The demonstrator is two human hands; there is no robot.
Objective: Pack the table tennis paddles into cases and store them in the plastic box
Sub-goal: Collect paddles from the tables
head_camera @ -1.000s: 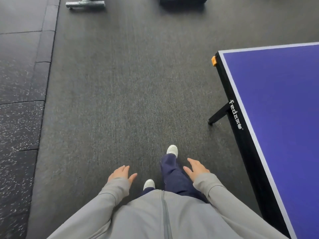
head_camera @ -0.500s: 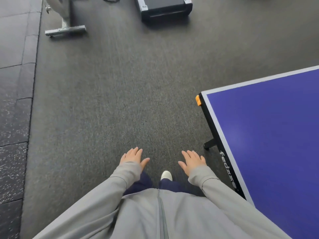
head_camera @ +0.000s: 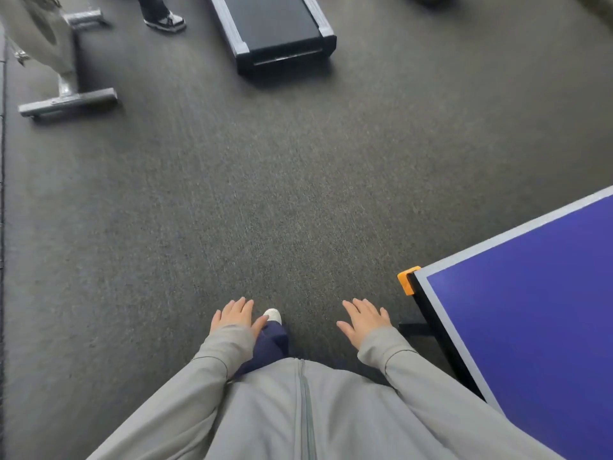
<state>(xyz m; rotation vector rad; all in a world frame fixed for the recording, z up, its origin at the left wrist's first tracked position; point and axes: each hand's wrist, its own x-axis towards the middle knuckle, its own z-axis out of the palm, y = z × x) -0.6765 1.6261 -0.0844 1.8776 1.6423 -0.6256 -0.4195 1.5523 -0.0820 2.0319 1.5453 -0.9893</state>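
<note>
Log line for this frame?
left hand open, empty | right hand open, empty | blue table tennis table to right | paddles, cases, box unseen

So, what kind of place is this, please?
Probably a gym or sports room: a blue table tennis table on the right, a treadmill ahead, and what looks like an exercise bike, all on dark carpet-like flooring.

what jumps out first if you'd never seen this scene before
The bright blue table tennis table fills the lower right, its corner capped by an orange guard. The left hand and right hand hang open and empty at bottom centre. A black treadmill lies at top centre.
</note>
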